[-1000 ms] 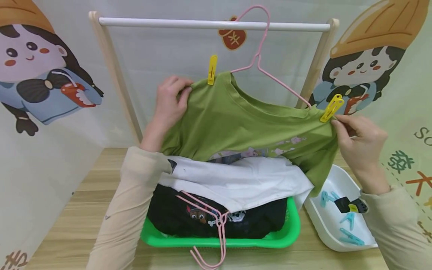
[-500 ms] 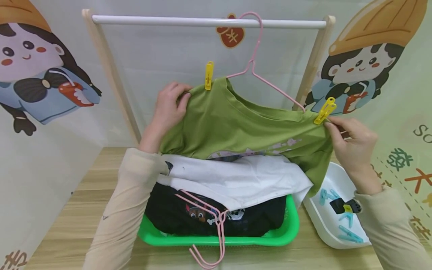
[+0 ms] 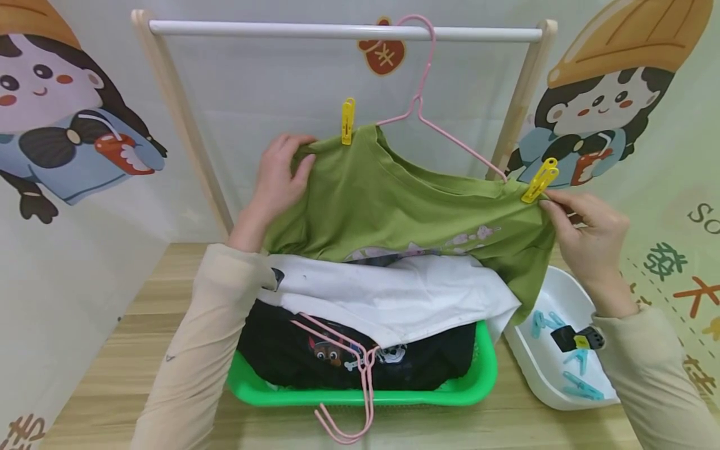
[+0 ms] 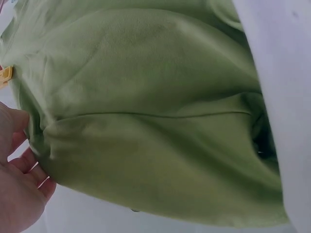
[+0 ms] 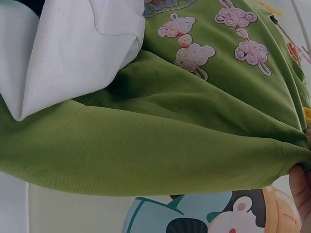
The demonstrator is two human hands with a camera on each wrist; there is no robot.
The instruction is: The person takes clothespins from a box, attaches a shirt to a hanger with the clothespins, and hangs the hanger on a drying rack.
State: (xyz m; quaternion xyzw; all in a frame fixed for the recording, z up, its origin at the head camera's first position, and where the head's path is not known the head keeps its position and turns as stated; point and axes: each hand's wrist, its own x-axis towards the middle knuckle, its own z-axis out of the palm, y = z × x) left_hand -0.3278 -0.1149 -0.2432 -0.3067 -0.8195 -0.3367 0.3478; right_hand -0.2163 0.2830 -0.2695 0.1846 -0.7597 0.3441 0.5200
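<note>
A green T-shirt [image 3: 360, 200] with pink printed figures hangs on a pink hanger [image 3: 461, 150]. The hanger's hook curves over the white rod; whether it bears on the rod I cannot tell. One yellow clothespin [image 3: 347, 122] grips the shirt's left shoulder, another yellow clothespin [image 3: 540, 181] the right. My left hand [image 3: 281, 178] pinches the cloth at the left shoulder, outside its clothespin. At the other shoulder, my right hand [image 3: 593, 237] pinches the cloth just beside the clothespin; the right wrist view shows only a thumb and a fingertip at its edge.
A wood-framed rack carries the white rod [image 3: 281, 29]. Below, a green basket [image 3: 484, 375] holds a white garment [image 3: 382, 294], a black garment [image 3: 281, 362] and pink hangers [image 3: 365, 381]. At right, a white tub [image 3: 540, 381] contains blue clothespins [image 3: 582, 387] and a black object [image 3: 562, 339].
Compared with a second ago, the hanger's hook sits lower against the rod. Both hands keep their pinch on the shirt, and the whole view has shifted slightly.
</note>
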